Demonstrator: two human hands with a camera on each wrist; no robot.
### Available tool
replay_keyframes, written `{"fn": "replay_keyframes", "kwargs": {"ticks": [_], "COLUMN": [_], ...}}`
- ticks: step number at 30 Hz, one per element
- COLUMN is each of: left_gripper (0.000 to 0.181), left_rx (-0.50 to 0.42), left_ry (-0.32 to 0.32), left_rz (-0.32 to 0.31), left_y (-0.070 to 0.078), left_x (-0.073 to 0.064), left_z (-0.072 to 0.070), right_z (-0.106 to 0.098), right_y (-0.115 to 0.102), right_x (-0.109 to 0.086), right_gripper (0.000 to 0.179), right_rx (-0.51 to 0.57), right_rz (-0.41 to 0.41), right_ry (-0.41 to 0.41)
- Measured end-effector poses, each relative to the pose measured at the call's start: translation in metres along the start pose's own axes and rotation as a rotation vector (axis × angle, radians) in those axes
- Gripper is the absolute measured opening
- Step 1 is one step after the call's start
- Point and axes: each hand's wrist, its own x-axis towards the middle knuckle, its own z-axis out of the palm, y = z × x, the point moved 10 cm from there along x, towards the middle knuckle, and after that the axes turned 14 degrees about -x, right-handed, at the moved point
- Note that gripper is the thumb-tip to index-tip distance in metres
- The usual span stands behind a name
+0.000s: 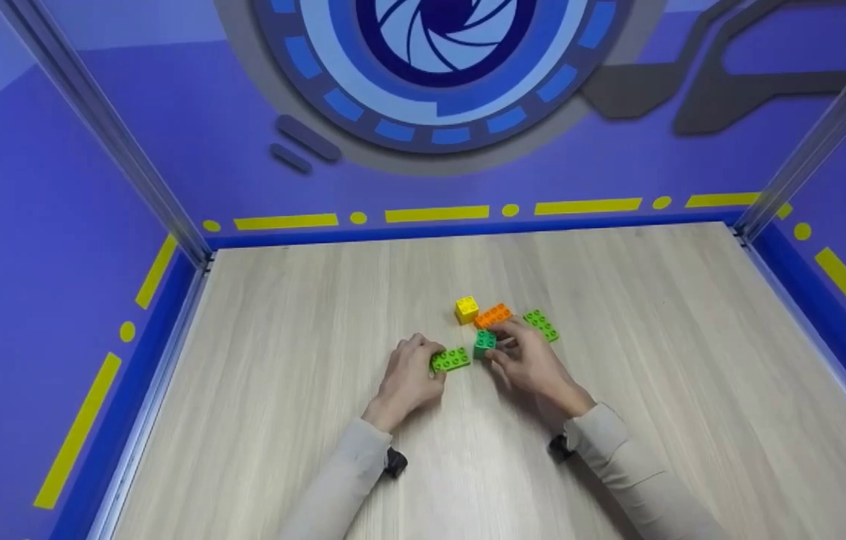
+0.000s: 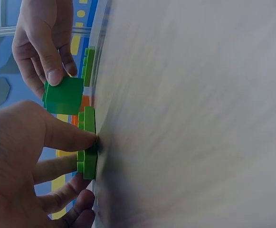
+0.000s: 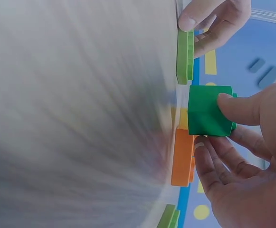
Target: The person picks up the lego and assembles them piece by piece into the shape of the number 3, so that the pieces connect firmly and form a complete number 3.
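Observation:
My left hand [image 1: 409, 375] pinches a flat light-green toy brick [image 1: 451, 360] at its left end, thumb on the near side. In the left wrist view that brick [image 2: 89, 142] lies on the table, studs up. My right hand [image 1: 532, 360] holds a dark-green cube brick [image 1: 484, 343] between thumb and fingers. The right wrist view shows the cube [image 3: 210, 110] raised off the table, close to the right end of the light-green brick but apart from it. Just behind the cube lies an orange brick [image 1: 493, 316].
A yellow cube brick [image 1: 466, 309] stands beside the orange one. Another flat light-green brick [image 1: 541, 325] lies right of it, beyond my right hand. The wooden table [image 1: 303, 315] is bounded by blue panels [image 1: 130, 112] at the back and sides.

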Motion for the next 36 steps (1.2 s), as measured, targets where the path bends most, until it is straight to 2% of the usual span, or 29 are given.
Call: {"fn": "replay_keyframes", "kwargs": {"ticks": [6, 12, 18, 24, 36], "left_gripper": [0.038, 0.037, 0.037, 0.039, 0.040], "left_rx": [-0.004, 0.000, -0.025, -0.053, -0.061], "left_ry": [-0.037, -0.050, -0.082, -0.111, -0.121], "left_rz": [-0.016, 0.011, 0.024, 0.027, 0.049], "left_y": [0.001, 0.006, 0.010, 0.012, 0.017], "left_x": [-0.002, -0.005, -0.007, -0.010, -0.011], "left_z": [0.004, 0.007, 0.013, 0.017, 0.023], "right_z": [-0.003, -0.006, -0.006, -0.007, -0.008], "right_y": [-0.005, -0.012, -0.011, -0.013, -0.013], "right_x": [-0.002, -0.007, -0.011, -0.014, -0.018], "right_gripper": [0.038, 0.040, 0.041, 0.039, 0.028], "right_rx": [0.003, 0.006, 0.026, 0.065, 0.131], "right_rz": [-0.037, -0.102, -0.095, -0.115, -0.115], "right_ry": [0.003, 0.000, -0.021, -0.009, -0.008]}}
